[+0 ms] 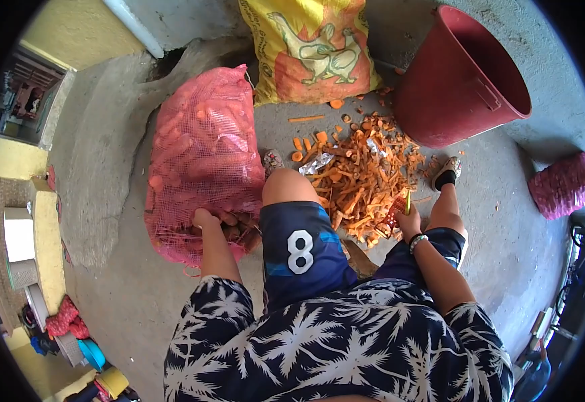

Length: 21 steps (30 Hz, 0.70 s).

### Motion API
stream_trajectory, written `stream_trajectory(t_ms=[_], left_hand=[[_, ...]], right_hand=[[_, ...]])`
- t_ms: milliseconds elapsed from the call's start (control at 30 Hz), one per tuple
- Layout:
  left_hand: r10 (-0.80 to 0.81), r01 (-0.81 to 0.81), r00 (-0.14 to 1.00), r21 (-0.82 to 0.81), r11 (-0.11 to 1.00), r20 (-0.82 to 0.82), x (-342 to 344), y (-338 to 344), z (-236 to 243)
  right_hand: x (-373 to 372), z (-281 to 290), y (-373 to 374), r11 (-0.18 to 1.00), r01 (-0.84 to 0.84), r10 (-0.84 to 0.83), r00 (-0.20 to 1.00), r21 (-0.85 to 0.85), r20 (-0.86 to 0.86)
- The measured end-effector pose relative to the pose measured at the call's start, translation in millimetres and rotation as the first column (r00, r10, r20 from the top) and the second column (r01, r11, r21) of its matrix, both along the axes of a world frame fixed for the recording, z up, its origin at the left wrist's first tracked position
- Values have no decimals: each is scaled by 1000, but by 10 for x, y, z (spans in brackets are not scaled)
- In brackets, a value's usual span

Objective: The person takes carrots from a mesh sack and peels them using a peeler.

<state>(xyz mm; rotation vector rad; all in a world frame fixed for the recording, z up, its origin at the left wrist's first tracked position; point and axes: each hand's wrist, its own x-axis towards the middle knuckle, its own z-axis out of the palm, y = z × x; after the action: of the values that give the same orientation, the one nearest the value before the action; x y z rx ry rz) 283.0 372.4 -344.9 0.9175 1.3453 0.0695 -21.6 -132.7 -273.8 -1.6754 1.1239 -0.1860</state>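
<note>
The left grip [203,218] reaches in at the near edge of the red mesh carrot sack [202,134]; fingers hidden, I cannot tell their state. The right grip [410,221] pinches a green-handled tool [408,203], carrot peelings [359,174] ahead-left. Concrete floor [101,201] spreads left of the left grip.

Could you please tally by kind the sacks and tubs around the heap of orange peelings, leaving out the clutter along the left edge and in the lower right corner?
Sacks: 3 (pink mesh sack at the left hand, yellow printed sack at the top, purple sack at far right)
Tubs: 1 (red tub)
Total: 4
</note>
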Motion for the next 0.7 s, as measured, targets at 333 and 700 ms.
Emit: stream_trajectory(t_ms=[333, 700], left_hand=[[-375, 554, 678, -104, 826, 632, 298, 399, -150], [-993, 929, -28, 364, -69, -116, 371, 711, -453]], right_hand=[[256, 85, 202, 985, -62, 53, 997, 160, 59], [233, 318, 134, 950, -235, 176, 947, -203, -270]])
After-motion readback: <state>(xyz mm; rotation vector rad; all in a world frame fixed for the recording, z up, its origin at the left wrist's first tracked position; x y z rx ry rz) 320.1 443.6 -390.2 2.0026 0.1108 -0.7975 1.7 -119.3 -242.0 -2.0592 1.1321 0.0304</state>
